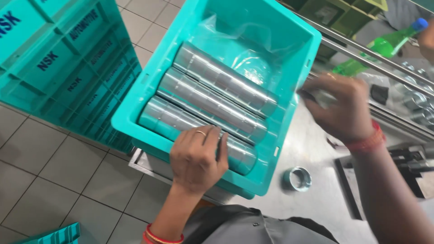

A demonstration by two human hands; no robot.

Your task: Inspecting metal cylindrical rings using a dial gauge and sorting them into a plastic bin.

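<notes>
Head view shows your left hand (pixel 197 158) laid flat, fingers together, on top of the nearest row of steel rings (pixel 199 131), pressing on it rather than gripping it. That row lies along the near wall of the teal crate (pixel 135 101), with two more rows of rings (pixel 217 92) beside it toward the far side, all three lined up end to end like tubes, and a clear plastic liner (pixel 253 54) crumpled in the crate's far end. Your right hand (pixel 341 108) is at the crate's right rim, blurred; its fingers look curled together, but I cannot tell whether they hold a ring or only touch the rim. The crate sits on the steel table (pixel 316 180) with its left end hanging out over the tiled floor (pixel 58 167), and that overhang is the main risk as I judge it: your left hand pressing on that side could tip it. The rows are loose stacks, so a push along their length could make rings slide apart or roll. A single loose ring (pixel 297 178) stands on the table just beside the crate's near right corner, where a sleeve could knock it off. A stack of teal crates (pixel 58 68) stands at the far left, and a green bottle (pixel 384 45) lies far right.
</notes>
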